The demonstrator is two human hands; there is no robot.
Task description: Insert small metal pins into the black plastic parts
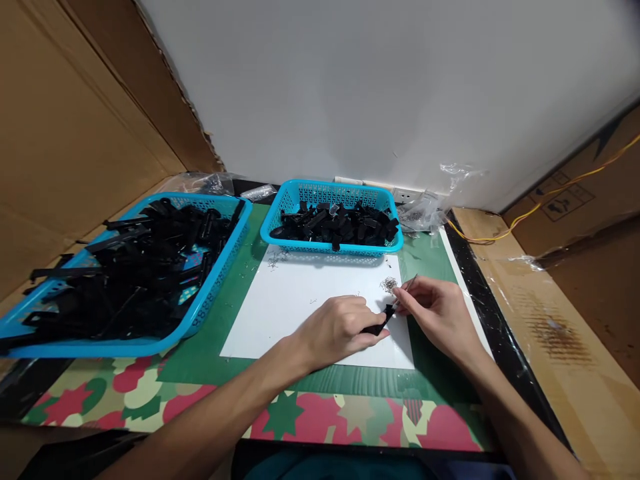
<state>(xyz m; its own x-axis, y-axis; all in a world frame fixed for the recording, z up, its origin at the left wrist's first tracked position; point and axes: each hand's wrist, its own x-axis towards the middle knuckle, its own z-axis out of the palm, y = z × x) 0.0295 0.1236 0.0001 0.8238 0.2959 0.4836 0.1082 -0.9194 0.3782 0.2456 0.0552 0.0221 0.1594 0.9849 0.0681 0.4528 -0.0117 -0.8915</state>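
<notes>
Over the white sheet [280, 313], my left hand [345, 327] grips a small black part [383, 323] between thumb and fingers. Close to its right, my right hand [435, 310] pinches a thin metal tool [412, 283], whose lower end is near the top of the black part; whether they touch is too small to tell. A small pile of fine metal pieces [389, 285] lies on the sheet just beyond my hands. More tiny pieces are scattered near the sheet's far left corner.
A large blue basket [215, 287] of black parts stands at the left. Behind the sheet is a smaller blue basket [333, 247] with black pieces. Clear plastic bags [425, 212] lie at the back right. Cardboard [565, 320] flanks the right side, with a yellow cable [520, 220].
</notes>
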